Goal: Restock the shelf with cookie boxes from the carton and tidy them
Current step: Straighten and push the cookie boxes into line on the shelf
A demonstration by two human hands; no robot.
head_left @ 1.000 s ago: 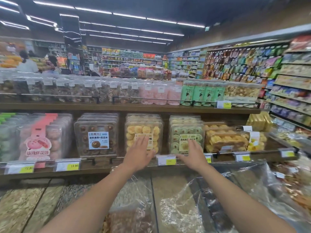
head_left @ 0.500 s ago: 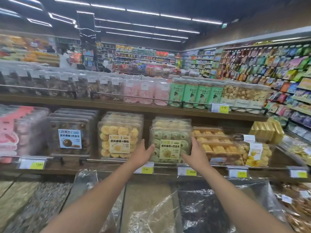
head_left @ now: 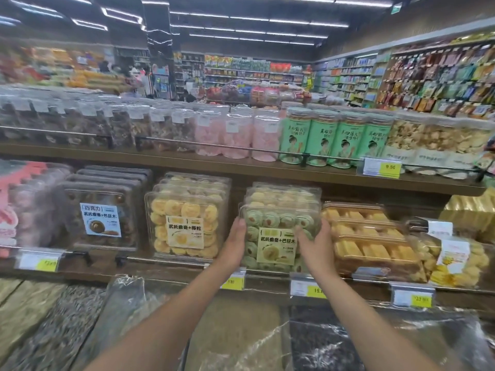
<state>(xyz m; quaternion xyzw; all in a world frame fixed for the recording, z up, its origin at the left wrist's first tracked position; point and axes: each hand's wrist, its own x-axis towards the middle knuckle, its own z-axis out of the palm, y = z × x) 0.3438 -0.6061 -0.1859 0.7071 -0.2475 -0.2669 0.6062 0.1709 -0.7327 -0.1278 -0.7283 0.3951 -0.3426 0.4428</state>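
1. The green cookie box [head_left: 276, 238] is standing upright at the front of its row on the shelf [head_left: 166, 271], directly between the two hands, with more boxes of the same kind stacked behind it.
2. The left hand [head_left: 235, 245] is pressing flat against the box's left side with its fingers straight and pointing up. The right hand [head_left: 317, 247] is gripping the right front corner, its thumb lying across the label face and its fingers wrapping the right edge, so the hands are clamping the box from both sides.
3. Both forearms are reaching forward and up from the bottom of the view, converging toward the box over the plastic-covered bulk bins [head_left: 241, 330].
4. Just left of the left hand the yellow cookie box [head_left: 187, 226] is facing front, and further left the chocolate cookie box [head_left: 100, 218] is doing the same. Just right of the right hand, flat pastry boxes [head_left: 369, 245] are lying stacked.
5. Above the hands, on the upper shelf, green canisters [head_left: 332, 140] are standing in a row.
6. A second ago the left hand was resting on the yellow box's front. Half a second ago it was sitting in the gap between the two boxes – now it is closing in on the green box's side, and the right hand is sitting tighter on the corner.
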